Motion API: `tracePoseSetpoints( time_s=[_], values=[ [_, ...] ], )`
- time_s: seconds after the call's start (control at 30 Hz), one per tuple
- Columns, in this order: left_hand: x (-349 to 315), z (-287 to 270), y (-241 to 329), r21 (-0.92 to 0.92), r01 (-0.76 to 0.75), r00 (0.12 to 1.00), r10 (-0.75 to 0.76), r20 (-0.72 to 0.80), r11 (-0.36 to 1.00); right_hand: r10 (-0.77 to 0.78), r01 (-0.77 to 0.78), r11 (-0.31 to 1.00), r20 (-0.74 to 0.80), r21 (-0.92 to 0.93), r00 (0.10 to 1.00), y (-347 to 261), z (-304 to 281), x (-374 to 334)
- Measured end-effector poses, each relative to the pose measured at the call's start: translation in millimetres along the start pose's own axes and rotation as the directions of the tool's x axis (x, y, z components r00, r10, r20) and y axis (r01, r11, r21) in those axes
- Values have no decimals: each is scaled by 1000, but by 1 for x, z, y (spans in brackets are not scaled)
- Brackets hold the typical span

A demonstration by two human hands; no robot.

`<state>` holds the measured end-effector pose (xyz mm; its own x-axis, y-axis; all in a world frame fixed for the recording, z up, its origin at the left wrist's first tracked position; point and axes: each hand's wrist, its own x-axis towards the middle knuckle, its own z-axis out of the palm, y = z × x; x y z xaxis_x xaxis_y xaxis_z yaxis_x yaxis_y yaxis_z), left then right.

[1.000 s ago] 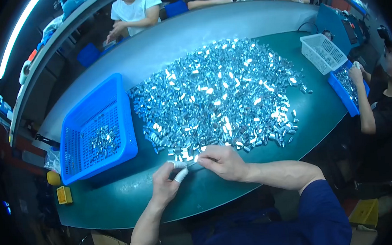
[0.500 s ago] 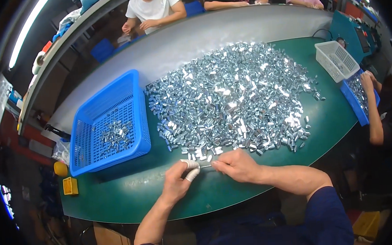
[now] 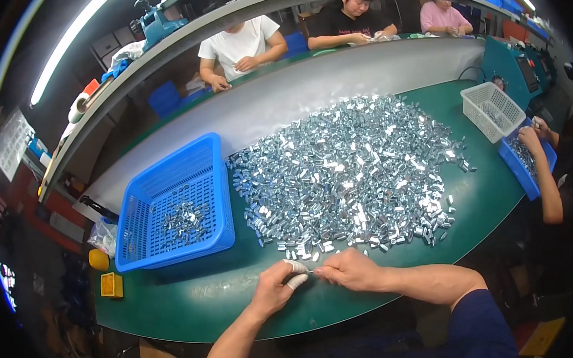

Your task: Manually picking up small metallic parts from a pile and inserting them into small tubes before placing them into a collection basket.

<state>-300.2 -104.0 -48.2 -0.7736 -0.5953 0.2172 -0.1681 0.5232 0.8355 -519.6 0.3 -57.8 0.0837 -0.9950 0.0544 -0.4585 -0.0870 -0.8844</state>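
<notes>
My left hand (image 3: 275, 288), with white wraps on its thumb and forefinger, is closed in a pinch on a small metal part that its fingertips mostly hide. My right hand (image 3: 358, 271) pinches a thin metal rod (image 3: 311, 271), of which only a short length shows between the two hands. The fingertips of both hands almost meet, just above the near side of the green table (image 3: 242, 306). Beyond them spreads a wide heap of small shiny metal sleeves (image 3: 346, 182), its near edge close to my fingers.
Left of the heap stands a blue plastic basket (image 3: 225, 202) with some metal pieces inside. Near it are a small yellow box (image 3: 112, 285) and a clear plastic bag (image 3: 104, 236). At right, a co-worker's hands are over a blue bin (image 3: 528, 184) beside a white basket (image 3: 469, 112).
My hands have come closer together, so less of the rod shows between them. The whole view has shifted, with the table lower in the picture.
</notes>
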Motion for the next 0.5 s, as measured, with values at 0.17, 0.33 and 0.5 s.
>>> tracePoseSetpoints(
  time_s=[0.17, 0.33, 0.5],
  values=[
    [2, -4, 4, -14, 50, 998, -50, -31, 999, 5, 26, 984, -171, 178, 985, -6, 2, 1],
    [6, -4, 1, 15, 75, 997, -75, -20, 997, -47, 78, 980, -169, 182, 984, -4, 0, 2],
    [4, -1, 1, 41, 0, 1000, 1, -27, 999, -92, 110, 988, -162, 105, 983, -2, -1, 1]
  ],
)
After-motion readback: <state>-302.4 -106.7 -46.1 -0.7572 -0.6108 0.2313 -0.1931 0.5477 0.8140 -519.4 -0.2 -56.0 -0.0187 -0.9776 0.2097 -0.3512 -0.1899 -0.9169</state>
